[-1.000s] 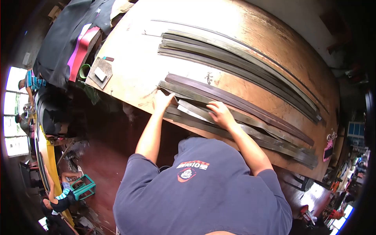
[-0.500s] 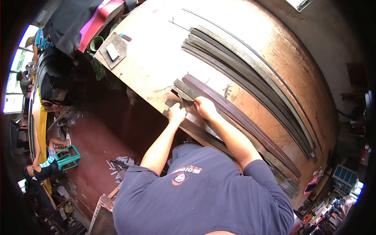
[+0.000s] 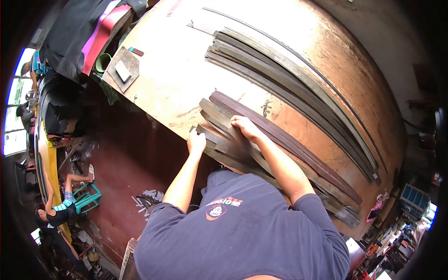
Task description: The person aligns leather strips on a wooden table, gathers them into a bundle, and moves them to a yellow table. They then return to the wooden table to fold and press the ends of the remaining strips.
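My left hand (image 3: 196,141) is closed at the table's near edge, its fingers on the end of a dark grey strip (image 3: 211,135). My right hand (image 3: 246,128) pinches another long dark strip (image 3: 239,135), blurred where it runs back toward my body. Between and beyond the hands lie more grey strips (image 3: 212,108), their ends fanned apart. Alongside my right hand runs a bundle of brownish-purple strips (image 3: 280,133).
A larger stack of dark strips (image 3: 280,79) lies farther across the wooden table (image 3: 172,70). At the far left corner is a board (image 3: 130,77) with a white block (image 3: 122,71). A person (image 3: 58,210) sits by a green stool (image 3: 87,198); scraps (image 3: 147,200) litter the floor.
My left hand has moved left and a little down, away from my right hand. The strips between them now lie more spread out. The whole view has shifted slightly.
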{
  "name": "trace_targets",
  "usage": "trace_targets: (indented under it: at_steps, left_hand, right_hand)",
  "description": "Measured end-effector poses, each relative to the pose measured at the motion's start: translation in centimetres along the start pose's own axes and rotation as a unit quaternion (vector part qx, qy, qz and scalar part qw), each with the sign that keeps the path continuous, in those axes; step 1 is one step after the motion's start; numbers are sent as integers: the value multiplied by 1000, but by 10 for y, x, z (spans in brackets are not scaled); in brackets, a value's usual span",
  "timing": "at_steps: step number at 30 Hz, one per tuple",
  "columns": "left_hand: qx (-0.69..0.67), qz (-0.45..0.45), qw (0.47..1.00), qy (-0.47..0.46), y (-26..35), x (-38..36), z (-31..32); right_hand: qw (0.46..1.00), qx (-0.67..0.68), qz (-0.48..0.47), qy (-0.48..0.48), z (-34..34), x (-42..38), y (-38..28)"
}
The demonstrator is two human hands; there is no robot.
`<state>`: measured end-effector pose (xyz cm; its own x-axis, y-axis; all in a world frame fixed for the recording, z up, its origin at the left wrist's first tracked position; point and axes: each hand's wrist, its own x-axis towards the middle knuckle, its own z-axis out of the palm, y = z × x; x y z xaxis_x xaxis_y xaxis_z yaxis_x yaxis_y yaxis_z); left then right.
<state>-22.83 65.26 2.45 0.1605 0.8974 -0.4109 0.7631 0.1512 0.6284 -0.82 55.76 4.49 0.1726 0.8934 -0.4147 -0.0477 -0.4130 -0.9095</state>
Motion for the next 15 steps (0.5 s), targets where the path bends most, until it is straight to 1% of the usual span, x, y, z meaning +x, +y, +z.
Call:
trace_targets:
  at_steps: [1, 3, 4, 5, 6, 7, 8, 9, 10, 11, 12, 13, 14, 15]
  left_hand:
    - [-2, 1, 1000, -1, 3, -1, -2]
    - [-6, 35, 999, 32, 7, -3, -5]
    - [-8, 36, 999, 32, 10, -4, -8]
    - [-34, 41, 996, 68, 14, -5, -12]
    - [-60, 46, 992, 103, 17, -8, -16]
    - [-63, 45, 992, 102, 20, -13, -18]
    - [-65, 107, 986, 109, 22, -22, -18]
    - [-67, 169, 977, 115, 21, -31, -17]
    - [80, 340, 922, 165, 13, -39, -11]
    - [159, 421, 882, 139, 4, -55, 0]
    - [148, 459, 875, 44, 9, -74, 1]
    - [189, 464, 865, -26, 6, -90, 9]
    - [206, 474, 854, -62, 3, -97, 21]
    - [222, 483, 841, -98, 3, -101, 29]
  right_hand:
    - [1000, -2, 0, 1, -1, 0, 0]
    - [1000, -14, 12, -20, -2, -1, -1]
    - [998, -38, 20, -40, 0, -2, -1]
    - [997, -68, -28, -32, 4, -3, 2]
    - [994, -95, -44, -13, 10, -2, 3]
    - [991, -122, -60, 5, 15, -2, 4]
    - [990, -125, -60, 4, 19, -4, 5]
    - [982, -157, -90, 51, 23, -8, 3]
    - [970, -188, -119, 98, 26, -11, 1]
    - [969, -191, -119, 100, 27, -15, 0]
    - [965, -197, -135, 105, 28, -19, 0]
    - [961, -202, -151, 111, 28, -23, 1]
    - [961, -202, -149, 118, 29, -29, 2]
    - [946, -216, -198, 140, 27, -34, 6]
